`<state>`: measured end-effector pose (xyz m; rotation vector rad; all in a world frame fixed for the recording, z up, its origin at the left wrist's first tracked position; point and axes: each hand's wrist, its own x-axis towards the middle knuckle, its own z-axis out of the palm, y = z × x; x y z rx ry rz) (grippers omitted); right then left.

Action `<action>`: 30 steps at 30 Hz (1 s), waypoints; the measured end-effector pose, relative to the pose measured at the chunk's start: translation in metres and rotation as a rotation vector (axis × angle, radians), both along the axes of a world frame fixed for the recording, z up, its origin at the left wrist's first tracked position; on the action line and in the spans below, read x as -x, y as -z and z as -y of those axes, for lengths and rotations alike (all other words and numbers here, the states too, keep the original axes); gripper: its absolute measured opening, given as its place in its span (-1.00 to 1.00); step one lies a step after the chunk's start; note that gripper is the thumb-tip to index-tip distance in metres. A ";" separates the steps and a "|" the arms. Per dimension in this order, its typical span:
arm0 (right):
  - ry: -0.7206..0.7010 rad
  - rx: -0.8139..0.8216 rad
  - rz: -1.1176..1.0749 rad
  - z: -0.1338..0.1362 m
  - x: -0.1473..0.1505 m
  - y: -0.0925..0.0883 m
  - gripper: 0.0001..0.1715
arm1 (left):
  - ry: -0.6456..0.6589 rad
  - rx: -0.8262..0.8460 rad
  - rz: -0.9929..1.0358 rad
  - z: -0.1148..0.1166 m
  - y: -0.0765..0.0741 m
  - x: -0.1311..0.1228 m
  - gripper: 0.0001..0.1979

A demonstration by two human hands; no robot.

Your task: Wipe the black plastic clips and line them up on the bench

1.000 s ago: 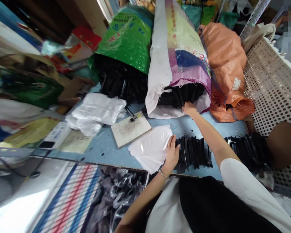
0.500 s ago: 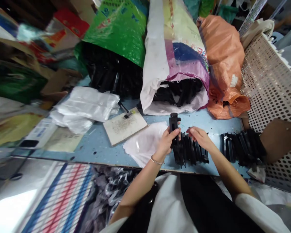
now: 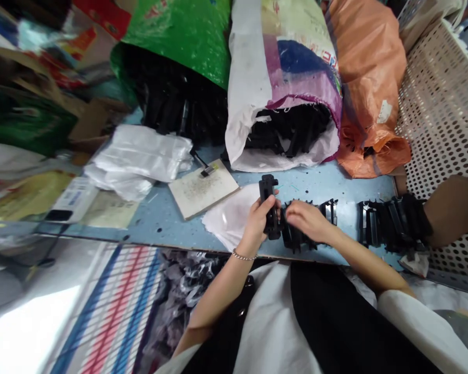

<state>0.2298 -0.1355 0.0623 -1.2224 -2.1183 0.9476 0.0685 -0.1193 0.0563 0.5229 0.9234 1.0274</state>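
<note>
Gripping black part (image 3: 272, 224) in left hand (image 3: 256, 221), long axis roughly twelve-to-six, we had right hand (image 3: 306, 221) just beside at three o'clock, over row of parts (image 3: 292, 240); couldn't tell if right grip held anything.

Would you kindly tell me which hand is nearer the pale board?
Left: the left hand is slightly right of the pale board; the right hand is farther right.

Black part (image 3: 273, 228), smooth plastic; green sack (image 3: 179, 36), glossy plastic; orange sack (image 3: 368, 83), creased plastic; bag stack (image 3: 140, 153), shiny film.
</note>
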 end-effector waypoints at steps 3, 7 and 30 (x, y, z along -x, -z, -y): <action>-0.042 -0.194 0.188 0.029 0.009 0.012 -0.45 | 0.011 -0.015 0.001 0.005 0.007 0.001 -0.45; 0.055 -0.120 0.321 0.057 -0.006 0.029 -0.50 | 0.038 -0.106 -0.237 0.023 0.026 0.012 -0.54; -0.294 -0.256 0.357 0.099 -0.004 0.001 -0.46 | 1.108 0.368 0.100 0.082 0.027 0.064 -0.48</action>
